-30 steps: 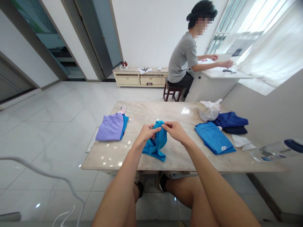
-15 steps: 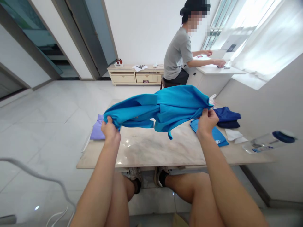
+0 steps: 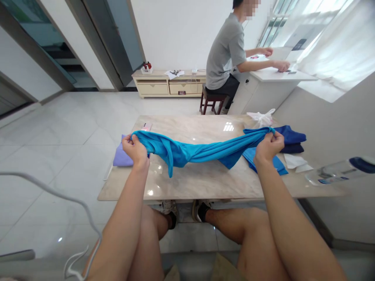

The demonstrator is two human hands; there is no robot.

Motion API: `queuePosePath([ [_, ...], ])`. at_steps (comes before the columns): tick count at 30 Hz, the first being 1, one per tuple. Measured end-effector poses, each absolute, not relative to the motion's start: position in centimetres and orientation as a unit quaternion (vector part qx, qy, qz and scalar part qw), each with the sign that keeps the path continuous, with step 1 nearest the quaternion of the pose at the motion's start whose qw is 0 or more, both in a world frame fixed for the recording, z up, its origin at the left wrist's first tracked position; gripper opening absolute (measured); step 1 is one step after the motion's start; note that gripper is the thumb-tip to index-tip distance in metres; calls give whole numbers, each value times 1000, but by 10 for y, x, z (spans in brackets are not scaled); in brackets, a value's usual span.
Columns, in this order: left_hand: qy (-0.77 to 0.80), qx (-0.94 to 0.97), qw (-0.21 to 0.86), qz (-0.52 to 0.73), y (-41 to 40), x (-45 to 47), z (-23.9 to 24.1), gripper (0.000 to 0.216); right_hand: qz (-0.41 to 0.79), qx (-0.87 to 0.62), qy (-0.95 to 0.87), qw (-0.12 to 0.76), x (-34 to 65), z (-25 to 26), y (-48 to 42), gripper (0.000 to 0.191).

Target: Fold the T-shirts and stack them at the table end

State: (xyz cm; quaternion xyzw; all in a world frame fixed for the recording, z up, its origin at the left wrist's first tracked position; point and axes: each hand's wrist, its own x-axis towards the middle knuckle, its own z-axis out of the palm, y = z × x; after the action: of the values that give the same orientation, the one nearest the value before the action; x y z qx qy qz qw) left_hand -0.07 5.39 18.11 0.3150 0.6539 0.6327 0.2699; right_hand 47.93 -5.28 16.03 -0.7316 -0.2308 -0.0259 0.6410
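A bright blue garment [image 3: 202,152] stretches between my two hands above the marble-topped table, sagging in long folds. My left hand [image 3: 135,150] pinches its left end, close to a folded lilac cloth [image 3: 121,155]. At the other end, my right hand [image 3: 268,146] grips the bunched fabric, with closed fingers. Under and beside that hand lie a folded blue garment [image 3: 279,166] and a stack of dark blue folded clothes [image 3: 290,134]. The garment's exact kind is hard to make out while it is bunched.
The table [image 3: 187,189] spans the view before my knees. A clear bottle [image 3: 331,173] with a blue lid, white paper [image 3: 295,162], a white plastic bag [image 3: 262,117] and a phone [image 3: 146,127] are around its edges. Beyond, a person [image 3: 224,50] sits on a stool [image 3: 212,100] at a white desk.
The blue garment has swung down from a raised, billowing shape into a narrow, drooping band. My hands have moved a little farther apart, both still holding it.
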Motion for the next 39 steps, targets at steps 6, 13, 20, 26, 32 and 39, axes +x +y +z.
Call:
queuePosePath([
  [6, 713, 559, 227, 356, 37, -14, 151, 55, 94, -908, -366, 182, 474, 145, -80, 37],
  [13, 475, 833, 278, 51, 19, 33, 119, 65, 192, -748, -633, 58, 429, 125, -66, 50],
  [20, 447, 853, 253, -95, 18, 43, 95, 85, 247, -640, -720, -105, 364, 104, -57, 58],
  [26, 413, 882, 167, -155, -6, 56, 106, 76, 228, -657, -703, -151, 343, 99, -52, 41],
  [32, 463, 869, 143, -95, -17, 57, 123, 29, 207, -654, -719, -113, 327, 101, -58, 44],
  [39, 339, 705, 529, 328, -14, 72, 182, 26, 254, -542, -775, 203, 290, 143, -56, 27],
])
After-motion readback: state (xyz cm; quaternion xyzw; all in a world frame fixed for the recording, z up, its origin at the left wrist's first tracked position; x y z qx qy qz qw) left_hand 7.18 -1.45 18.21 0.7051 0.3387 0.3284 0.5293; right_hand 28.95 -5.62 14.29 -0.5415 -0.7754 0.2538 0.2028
